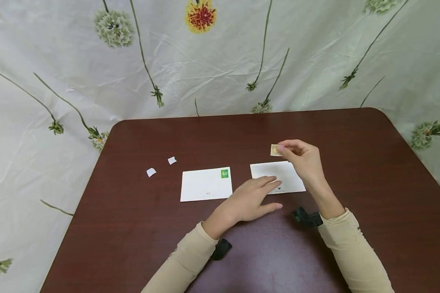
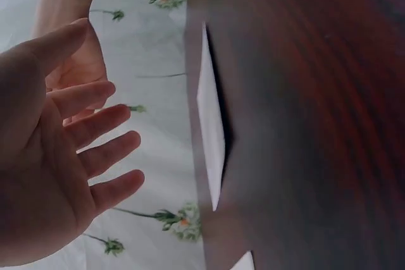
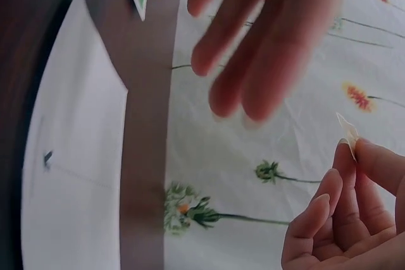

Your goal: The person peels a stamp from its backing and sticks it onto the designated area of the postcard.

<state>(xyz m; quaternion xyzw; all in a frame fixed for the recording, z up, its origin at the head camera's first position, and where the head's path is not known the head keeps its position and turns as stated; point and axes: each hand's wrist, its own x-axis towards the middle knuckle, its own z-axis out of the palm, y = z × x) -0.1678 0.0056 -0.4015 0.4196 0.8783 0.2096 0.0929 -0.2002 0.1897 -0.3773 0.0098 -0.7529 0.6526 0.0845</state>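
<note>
Between thumb and fingertips my right hand (image 1: 303, 160) pinches a small pale-yellow stamp (image 1: 276, 150), raised over the far edge of a white envelope (image 1: 289, 176). In the right wrist view the stamp (image 3: 347, 135) appears nearly edge-on. My left hand (image 1: 254, 197) hovers over the near left part of that envelope, fingers extended and holding nothing. The left wrist view shows its bare palm (image 2: 44, 162) and spread fingers. Left of it lies a second white envelope (image 1: 205, 185) with a green stamp (image 1: 224, 173) in its upper right corner.
Two small white paper pieces (image 1: 151, 172) lie on the dark reddish-brown table (image 1: 143, 244), left of the envelopes. A white flower-patterned cloth (image 1: 220, 61) hangs behind the table. Dark wrist devices (image 1: 308, 217) sit under both forearms.
</note>
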